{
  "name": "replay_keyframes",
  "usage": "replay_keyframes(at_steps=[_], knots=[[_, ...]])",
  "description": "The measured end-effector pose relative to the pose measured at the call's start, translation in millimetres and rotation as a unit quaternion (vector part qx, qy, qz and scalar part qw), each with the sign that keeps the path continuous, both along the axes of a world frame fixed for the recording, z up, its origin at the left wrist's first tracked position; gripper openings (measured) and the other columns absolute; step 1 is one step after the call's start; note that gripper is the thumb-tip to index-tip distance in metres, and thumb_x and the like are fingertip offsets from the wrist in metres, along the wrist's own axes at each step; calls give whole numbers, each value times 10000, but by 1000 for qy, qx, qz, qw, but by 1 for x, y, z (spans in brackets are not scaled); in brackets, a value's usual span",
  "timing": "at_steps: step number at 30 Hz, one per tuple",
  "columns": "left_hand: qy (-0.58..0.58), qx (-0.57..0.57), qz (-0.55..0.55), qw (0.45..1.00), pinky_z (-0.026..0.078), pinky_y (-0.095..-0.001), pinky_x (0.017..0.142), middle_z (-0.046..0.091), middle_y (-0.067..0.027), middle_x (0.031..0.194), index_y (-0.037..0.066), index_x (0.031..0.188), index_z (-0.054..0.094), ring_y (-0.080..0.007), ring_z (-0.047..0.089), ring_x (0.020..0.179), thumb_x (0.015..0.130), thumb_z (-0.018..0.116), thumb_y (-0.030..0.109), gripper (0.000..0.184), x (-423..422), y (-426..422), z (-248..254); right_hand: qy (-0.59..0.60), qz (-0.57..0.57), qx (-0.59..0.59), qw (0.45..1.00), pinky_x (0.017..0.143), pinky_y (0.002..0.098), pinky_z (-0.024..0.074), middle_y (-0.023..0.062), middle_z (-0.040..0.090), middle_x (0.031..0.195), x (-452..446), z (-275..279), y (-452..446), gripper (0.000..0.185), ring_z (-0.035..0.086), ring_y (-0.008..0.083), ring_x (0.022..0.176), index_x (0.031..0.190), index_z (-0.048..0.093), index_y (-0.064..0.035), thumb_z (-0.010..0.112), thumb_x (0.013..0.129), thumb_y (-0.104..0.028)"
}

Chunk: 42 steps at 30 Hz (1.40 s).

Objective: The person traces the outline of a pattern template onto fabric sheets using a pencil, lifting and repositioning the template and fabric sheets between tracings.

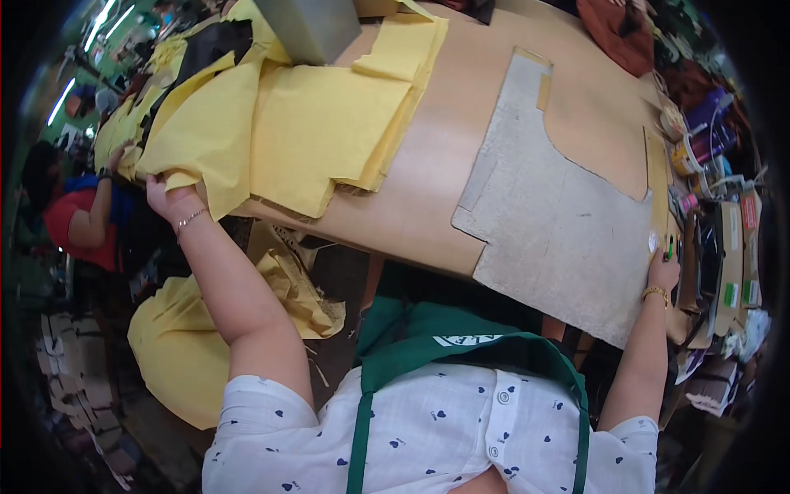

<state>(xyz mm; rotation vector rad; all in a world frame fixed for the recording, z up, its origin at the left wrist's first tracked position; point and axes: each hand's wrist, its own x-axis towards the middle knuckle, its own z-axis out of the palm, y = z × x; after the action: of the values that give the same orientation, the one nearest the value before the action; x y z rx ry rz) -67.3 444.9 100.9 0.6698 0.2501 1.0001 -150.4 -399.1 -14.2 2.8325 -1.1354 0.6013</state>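
My left hand (pixel 171 198) is closed on the edge of a yellow fabric piece (pixel 206 123) at the left side of the table. Beside it lies a stack of cut yellow fabric (pixel 321 132), with a grey metal block (pixel 313 29) resting on its far part. At the right, my right hand (pixel 665 270) grips a green pen (pixel 670 247) by the edge of a large grey cardboard pattern (pixel 559 214). That pattern has a curved cutout and overhangs the table's near edge.
The brown tabletop (pixel 428 165) spans the middle. More yellow fabric (pixel 181 346) hangs below at left. Another person (pixel 82 214) stands at far left by the cloth. Brown cloth (pixel 621 37) lies at the far right, and containers (pixel 699 156) with tools crowd the right edge.
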Motion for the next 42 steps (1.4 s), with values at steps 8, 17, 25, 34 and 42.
replay_keyframes(at_steps=[8,17,25,34,42], knots=[[-89,49,-35,994,399,-415,877,539,-131,1076,4,1058,507,-282,506,1011,865,342,174,305,-70,16,25,9,10,-15,1000,727,429,431,214,583,828,2,-1,-1,398,560,359,799,906,580,-18,520,769,-388],[-65,153,20,986,380,-372,889,509,-105,1127,26,1115,483,-259,504,1006,886,340,215,330,-93,-17,63,-8,16,-14,1000,716,432,438,220,581,819,-2,-1,-1,393,562,366,791,890,584,-15,531,763,-384],[-167,295,-97,936,399,-427,890,470,-204,1142,-33,1134,448,-303,488,1036,895,317,270,408,-87,-151,133,-22,26,-11,999,705,444,449,245,588,788,-3,8,13,390,569,396,774,874,599,8,537,748,-355],[-155,346,-504,776,398,-288,757,528,-144,844,6,929,499,-242,523,797,825,511,153,180,-29,-475,40,-38,-12,-24,999,738,441,441,239,579,817,-1,1,11,371,562,380,793,886,592,-9,570,714,-337],[-74,655,-470,587,395,-358,856,536,-151,1018,28,946,546,-291,492,990,743,623,223,293,-58,-499,-76,-85,27,52,995,754,437,418,216,563,825,-5,-1,7,346,538,369,794,861,582,-27,599,686,-325]])
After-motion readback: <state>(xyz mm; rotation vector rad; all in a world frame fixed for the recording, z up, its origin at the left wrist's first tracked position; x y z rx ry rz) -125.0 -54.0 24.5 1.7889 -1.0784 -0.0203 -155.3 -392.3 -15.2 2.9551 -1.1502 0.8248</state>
